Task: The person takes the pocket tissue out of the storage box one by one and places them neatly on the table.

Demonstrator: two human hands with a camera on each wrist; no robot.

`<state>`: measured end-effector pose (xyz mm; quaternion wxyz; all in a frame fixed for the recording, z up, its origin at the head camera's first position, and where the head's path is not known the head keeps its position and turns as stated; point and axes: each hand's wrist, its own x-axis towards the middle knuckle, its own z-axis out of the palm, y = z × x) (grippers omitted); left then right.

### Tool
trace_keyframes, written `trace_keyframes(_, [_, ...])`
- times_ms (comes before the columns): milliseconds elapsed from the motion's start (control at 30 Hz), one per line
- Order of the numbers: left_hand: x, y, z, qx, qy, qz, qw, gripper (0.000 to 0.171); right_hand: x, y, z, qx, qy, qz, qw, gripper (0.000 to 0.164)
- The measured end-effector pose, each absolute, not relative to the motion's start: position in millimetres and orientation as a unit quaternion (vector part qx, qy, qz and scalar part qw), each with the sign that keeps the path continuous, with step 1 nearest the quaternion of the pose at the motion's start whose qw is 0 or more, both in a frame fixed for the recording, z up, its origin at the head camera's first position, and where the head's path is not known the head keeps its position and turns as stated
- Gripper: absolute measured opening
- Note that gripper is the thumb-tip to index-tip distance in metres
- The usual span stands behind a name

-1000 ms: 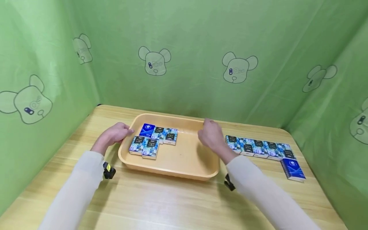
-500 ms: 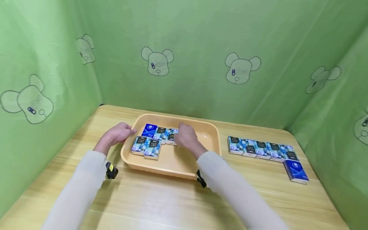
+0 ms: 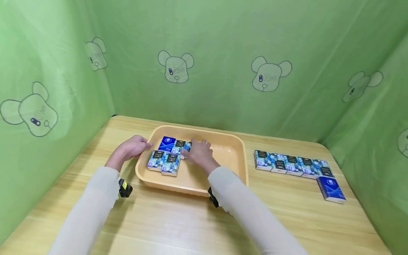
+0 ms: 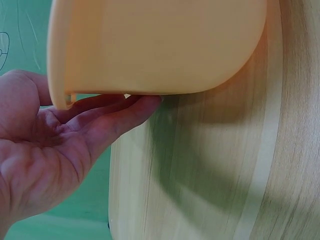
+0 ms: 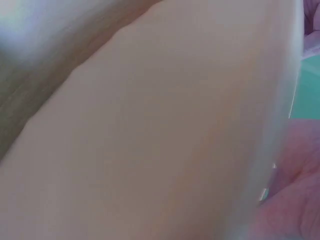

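Observation:
A shallow orange-beige tray (image 3: pixel 191 187) stands on the table. My left hand (image 3: pixel 132 147) holds its left rim, thumb over the edge; in the left wrist view its fingers (image 4: pixel 120 120) lie against the outside of the wall. Inside the tray's left half sit a blue tissue pack (image 3: pixel 167 143) and several floral tissue packs (image 3: pixel 170 163). My right hand (image 3: pixel 200 153) reaches over the near wall and grips the rightmost floral pack (image 3: pixel 189 145), mostly hidden under it, thumb on the left and fingers on the far side. Close up, the tray wall (image 5: pixel 150 125) fills the right wrist view.
Right of the tray, a row of several floral packs (image 3: pixel 292 165) lies on the wooden table (image 3: pixel 178 226). A blue pack (image 3: pixel 331 189) lies at the row's near right end. Green curtains (image 3: pixel 223 99) enclose the back and sides.
My right hand has moved left from the tray's right side to the rightmost floral pack inside, now largely covering it. The left hand stays on the rim. The view has shifted slightly.

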<state>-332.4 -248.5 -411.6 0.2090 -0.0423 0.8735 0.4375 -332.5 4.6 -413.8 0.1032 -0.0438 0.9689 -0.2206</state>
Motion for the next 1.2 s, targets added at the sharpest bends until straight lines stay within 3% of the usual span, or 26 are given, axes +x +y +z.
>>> trace_keyframes(800, [-332.7,-250.4,-410.5,-0.03,0.869,0.447,0.212,0.046,-327.4,7.6,-405.4,-0.057,0.974,-0.178,0.131,0.065])
trace_keyframes(1100, [-332.1,-248.7,-410.5,-0.029,0.868,0.45,0.21,0.045,-326.9,10.0,-407.6,-0.061,0.973,-0.181,0.129,0.046])
trace_keyframes(1200, [-332.1,-249.1,-409.7,-0.027,0.868,0.45,0.209,0.045,-327.7,11.2,-407.5,-0.056,0.972,-0.19,0.129,0.05])
